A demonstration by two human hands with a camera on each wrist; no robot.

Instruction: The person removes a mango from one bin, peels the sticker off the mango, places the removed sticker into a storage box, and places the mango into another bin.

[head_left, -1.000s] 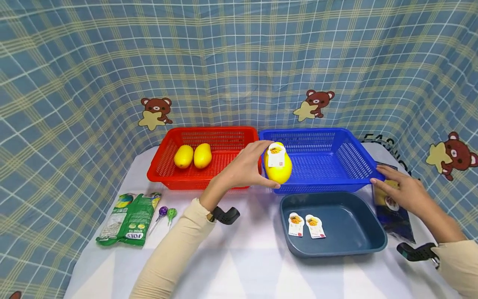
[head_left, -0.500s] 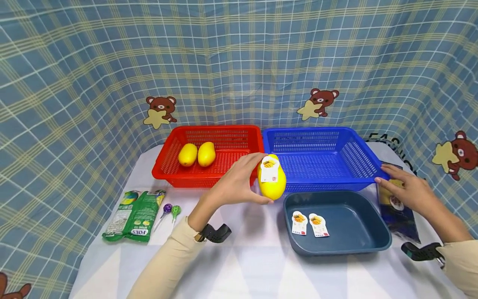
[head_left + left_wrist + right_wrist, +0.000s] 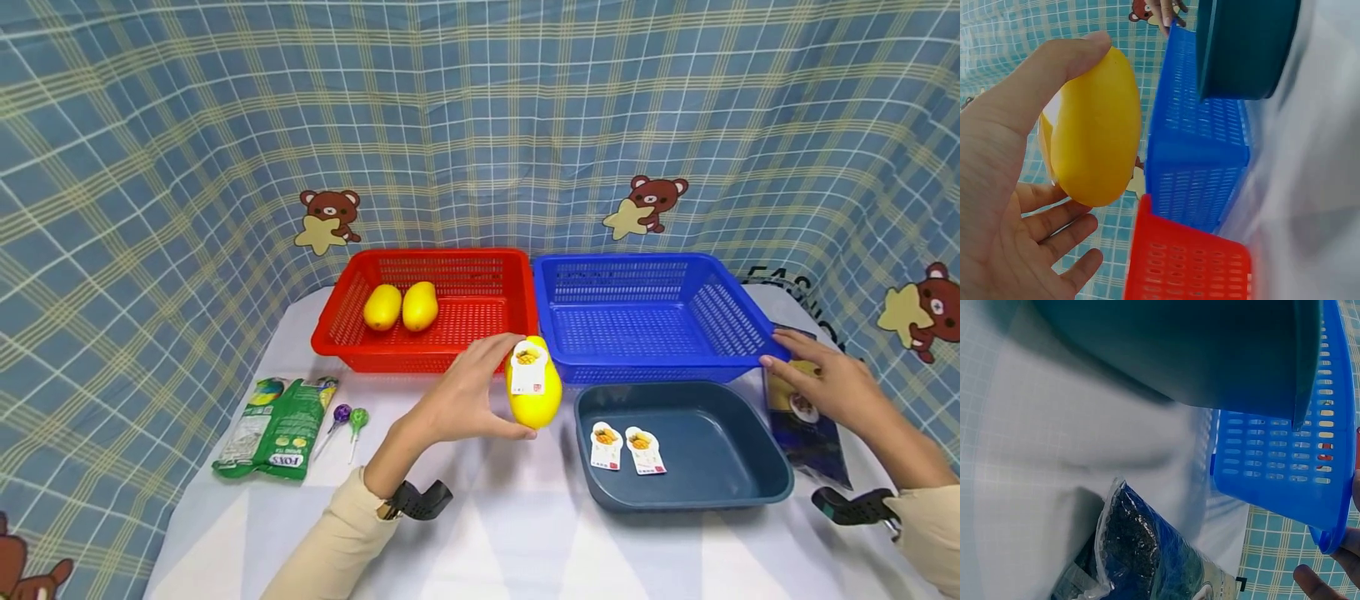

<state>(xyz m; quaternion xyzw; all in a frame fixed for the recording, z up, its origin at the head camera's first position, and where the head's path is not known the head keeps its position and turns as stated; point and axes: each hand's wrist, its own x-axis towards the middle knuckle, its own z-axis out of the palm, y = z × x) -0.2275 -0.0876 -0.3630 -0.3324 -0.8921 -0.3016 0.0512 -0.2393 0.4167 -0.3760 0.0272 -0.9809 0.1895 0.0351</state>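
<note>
My left hand (image 3: 467, 395) holds a yellow mango (image 3: 537, 398) between thumb and fingers, above the table in front of the baskets. A white tag (image 3: 528, 368) with a mango picture lies on the mango's upper side. In the left wrist view the thumb presses the mango (image 3: 1099, 131) from one side, and the lower fingers stay spread. My right hand (image 3: 832, 385) rests its fingertips on the right front corner of the blue basket (image 3: 660, 363). Two more mangoes (image 3: 382, 307) lie in the red basket (image 3: 420, 363). Two similar tags (image 3: 606, 447) lie in a dark blue-grey tub (image 3: 720, 433).
A green snack bag (image 3: 279, 429) and two lollipops (image 3: 342, 414) lie at the left. A dark bag (image 3: 806, 417) lies under and beside the right hand. The tub stands in front of the blue basket. A plaid curtain (image 3: 465, 125) hangs behind.
My left hand has brought the mango with its tag down and toward me, slightly left, away from the blue basket. The right hand stays at the basket's corner. The view has shifted slightly.
</note>
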